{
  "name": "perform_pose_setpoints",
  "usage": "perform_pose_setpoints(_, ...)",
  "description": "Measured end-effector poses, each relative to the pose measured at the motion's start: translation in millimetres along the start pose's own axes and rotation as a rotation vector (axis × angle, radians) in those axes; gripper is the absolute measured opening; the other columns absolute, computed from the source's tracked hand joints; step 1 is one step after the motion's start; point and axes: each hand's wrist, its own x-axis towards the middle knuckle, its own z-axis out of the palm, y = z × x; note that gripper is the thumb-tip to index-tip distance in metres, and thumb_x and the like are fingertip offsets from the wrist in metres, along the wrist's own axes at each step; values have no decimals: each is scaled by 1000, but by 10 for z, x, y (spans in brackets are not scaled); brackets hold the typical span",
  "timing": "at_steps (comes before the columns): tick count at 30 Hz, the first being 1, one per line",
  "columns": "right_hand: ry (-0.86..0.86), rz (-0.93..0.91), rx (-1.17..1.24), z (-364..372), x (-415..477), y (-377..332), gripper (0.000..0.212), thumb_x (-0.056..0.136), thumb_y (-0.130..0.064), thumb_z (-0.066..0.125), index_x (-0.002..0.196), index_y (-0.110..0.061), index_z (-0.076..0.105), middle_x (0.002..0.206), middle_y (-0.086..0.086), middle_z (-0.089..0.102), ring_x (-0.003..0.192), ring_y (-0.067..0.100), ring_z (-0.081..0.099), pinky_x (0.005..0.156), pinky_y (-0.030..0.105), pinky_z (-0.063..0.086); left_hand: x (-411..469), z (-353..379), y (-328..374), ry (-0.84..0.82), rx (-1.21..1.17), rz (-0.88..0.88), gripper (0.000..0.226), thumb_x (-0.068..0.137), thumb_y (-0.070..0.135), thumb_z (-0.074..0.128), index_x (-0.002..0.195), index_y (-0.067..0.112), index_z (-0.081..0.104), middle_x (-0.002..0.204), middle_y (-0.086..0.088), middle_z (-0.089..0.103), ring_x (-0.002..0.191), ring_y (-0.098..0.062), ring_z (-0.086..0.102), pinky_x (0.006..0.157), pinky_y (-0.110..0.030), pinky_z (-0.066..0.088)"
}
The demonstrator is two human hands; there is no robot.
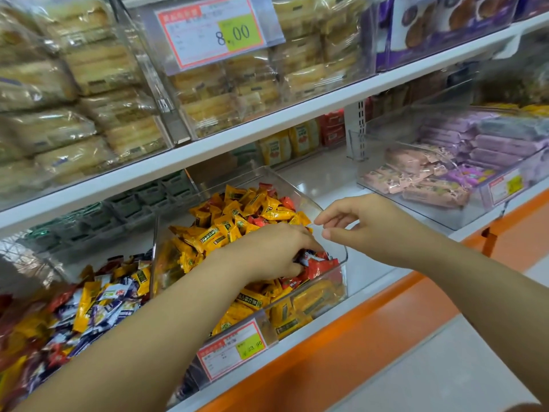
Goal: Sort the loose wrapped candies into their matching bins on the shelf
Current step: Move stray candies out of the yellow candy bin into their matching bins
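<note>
view: head camera, looking down at a shop shelf
left hand (273, 254): inside the clear plastic bin (341, 264), fingers curled round a few red-wrapped candies (319, 264) at the bin's front right corner
right hand (359, 221): over the bin's right wall rim, forefinger and thumb tips close together with a small gap; can't tell if they pinch the rim or only touch it
clear plastic bin: sits on the white lower shelf (326, 179), tilted toward the camera
yellow-wrapped candies (237, 224): heaped in the bin, filling most of it; more red ones are scattered on top at the back and right
red-wrapped candies: clustered at the front right, against the bin wall, partly under the left hand's fingers
mixed candy pile (98, 301): next bin to the left, holding yellow, blue-and-white and red wrappers together
small price tag (234, 349): red-bordered with a green patch, on the bin's front
orange shelf edge (341, 337): runs below the bins
pink wrapped bars (416, 179): in a clear bin to the right, well apart from the hands
purple wrapped bars (490, 144): behind the pink ones
pale bagged pastries (89, 69): upper shelf, behind clear dividers
large price tag (214, 34): upper shelf, reads 8.00
</note>
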Motion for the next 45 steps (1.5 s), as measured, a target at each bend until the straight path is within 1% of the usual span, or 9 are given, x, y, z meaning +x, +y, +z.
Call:
perform_pose_setpoints(9,-9,4,11,4,-20,-12,12,85,-19,67,93,-28,69,92,-9,67,81,3,61,67,10,46,58,40,92,-114,73,-25,52,88,11,60,135,28,50,134,-3,42,107,-24,52,81,-33,45)
perform_pose_setpoints(13,-29,4,22,-10,-44,-25,12,86,-21,66,90,-32,67,92,-16,66,83,-2,59,66,5,44,10,60,26,-57,-52,-49,41,85,9,63,125,19,60,123,-5,52,106,-21,53,88,-36,45)
perform_pose_setpoints(19,-47,10,2,-26,-45,-15,13,87,-23,65,93,-34,66,94,-19,64,84,-6,59,66,3,44,-78,39,-83,-55,-150,-102,30,89,17,63,118,24,64,118,8,59,80,-3,43,62,-8,31)
perform_pose_setpoints(21,-54,8,4,-32,-51,-16,12,87,-23,64,94,-34,66,95,-20,64,84,-6,59,67,3,44,-108,45,-114,-69,-193,-110,29,89,21,64,118,26,64,119,9,60,88,-6,52,72,-11,40)
perform_pose_setpoints(23,-59,7,4,-33,-54,-23,12,87,-24,64,93,-34,66,96,-20,64,85,-4,59,68,5,45,-154,44,-136,-96,-235,-133,30,89,24,65,118,27,64,123,7,60,103,-12,56,88,-27,46)
perform_pose_setpoints(26,-55,11,-1,-32,-48,-21,12,87,-23,64,92,-34,66,96,-18,65,84,-3,59,69,8,46,-185,79,-133,-95,-274,-150,31,89,24,65,120,26,64,125,7,60,107,-12,57,92,-28,45)
perform_pose_setpoints(33,-43,6,-26,-9,-50,-58,16,87,-21,64,88,-37,64,93,-18,64,82,-3,59,69,8,46,-278,134,-85,103,-415,-246,25,88,20,67,112,25,69,122,9,62,108,-7,57,93,-22,43)
perform_pose_setpoints(38,72,-12,-48,56,-19,-127,15,87,-18,63,89,-32,66,85,-20,63,86,-9,56,69,1,40,-542,50,-8,339,-748,-309,24,87,14,67,96,36,68,108,7,66,75,-3,64,65,-14,51)
perform_pose_setpoints(45,123,-103,-57,361,59,-532,12,87,-18,64,91,-29,67,85,-24,58,84,-11,53,72,-2,36,-1134,-18,-44,688,-1142,-398,30,85,7,66,89,36,70,101,9,68,70,0,66,62,-14,52)
